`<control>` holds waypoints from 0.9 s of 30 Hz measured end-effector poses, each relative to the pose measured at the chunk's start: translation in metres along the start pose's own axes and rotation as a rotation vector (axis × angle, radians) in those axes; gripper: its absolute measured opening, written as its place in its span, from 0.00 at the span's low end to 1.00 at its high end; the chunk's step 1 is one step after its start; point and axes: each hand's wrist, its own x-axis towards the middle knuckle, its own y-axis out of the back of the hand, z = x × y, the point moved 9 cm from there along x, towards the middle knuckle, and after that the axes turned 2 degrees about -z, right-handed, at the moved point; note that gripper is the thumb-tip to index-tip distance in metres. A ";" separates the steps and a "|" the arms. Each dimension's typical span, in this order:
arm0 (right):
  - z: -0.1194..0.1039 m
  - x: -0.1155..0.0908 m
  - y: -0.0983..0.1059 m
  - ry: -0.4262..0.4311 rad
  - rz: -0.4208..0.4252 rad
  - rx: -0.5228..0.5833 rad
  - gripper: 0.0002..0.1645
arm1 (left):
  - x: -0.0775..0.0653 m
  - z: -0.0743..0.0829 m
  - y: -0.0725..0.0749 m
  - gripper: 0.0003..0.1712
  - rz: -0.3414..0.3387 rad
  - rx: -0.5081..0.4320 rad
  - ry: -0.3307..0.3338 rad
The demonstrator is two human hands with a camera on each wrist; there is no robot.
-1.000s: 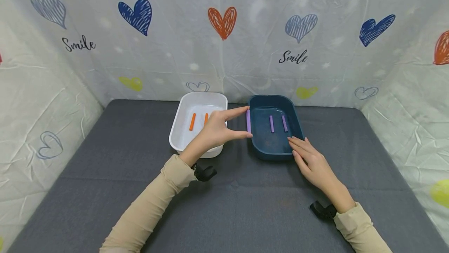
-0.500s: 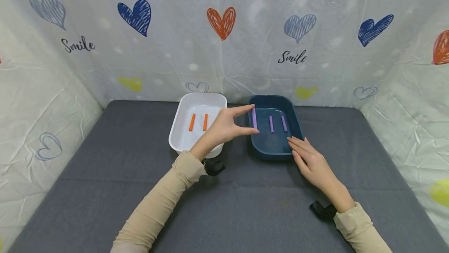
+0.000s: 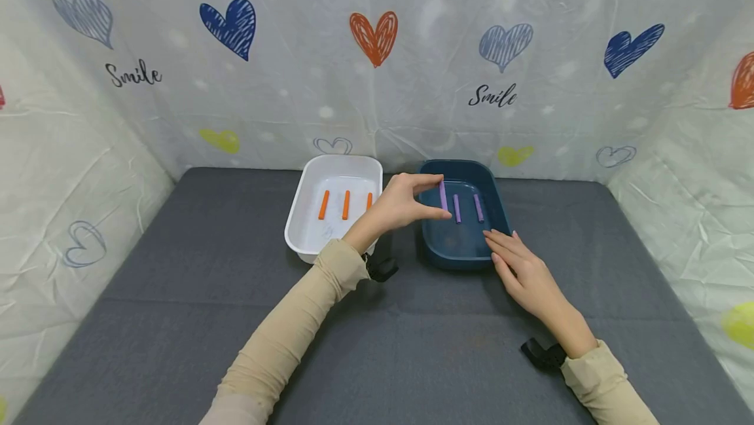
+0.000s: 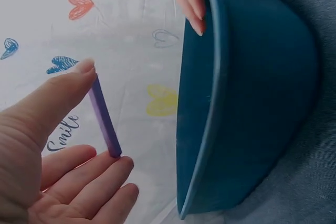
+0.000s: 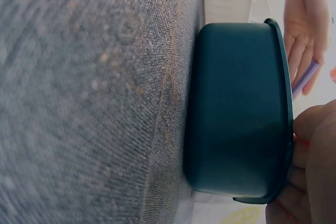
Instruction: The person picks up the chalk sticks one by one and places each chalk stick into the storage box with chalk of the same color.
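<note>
My left hand (image 3: pixel 403 205) pinches a slim purple stick (image 3: pixel 443 195) by its two ends, thumb at one end and fingertips at the other. The stick is above the left part of the dark blue bin (image 3: pixel 450 261). In the left wrist view the purple stick (image 4: pixel 105 116) is apart from the bin's rim. Two similar purple sticks, a left one (image 3: pixel 457 209) and a right one (image 3: pixel 478 208), lie on the bin's floor. At the bin's front right corner, my right hand (image 3: pixel 527 274) rests on the rim, its fairly straight fingers reaching just inside.
Left of the blue bin stands a white bin (image 3: pixel 297 225) with three orange sticks (image 3: pixel 346 205) in it, the rightmost partly behind my left hand. Grey cloth (image 3: pixel 412 353) covers the table. A patterned white curtain (image 3: pixel 436 124) rises directly behind both bins.
My left hand has carried the purple stick rightward, from the blue bin's left rim to over its interior. A third orange stick has come into view. The right hand stays put.
</note>
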 end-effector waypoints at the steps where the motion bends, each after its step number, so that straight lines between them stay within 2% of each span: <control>1: 0.000 0.000 0.000 -0.003 -0.002 -0.001 0.21 | 0.003 0.000 -0.001 0.46 -0.011 -0.003 0.006; 8: 0.001 0.000 0.000 -0.013 -0.011 -0.001 0.21 | 0.021 -0.005 -0.011 0.48 -0.096 -0.022 0.065; 20: 0.001 0.001 0.001 -0.009 -0.006 0.004 0.21 | 0.044 -0.021 -0.013 0.48 -0.153 0.109 0.165; 24: 0.001 0.001 0.001 -0.012 -0.010 0.004 0.21 | 0.050 -0.022 -0.013 0.48 -0.172 0.133 0.204; 27: 0.000 0.001 0.001 -0.011 -0.010 0.006 0.21 | 0.055 -0.020 -0.013 0.47 -0.186 0.184 0.226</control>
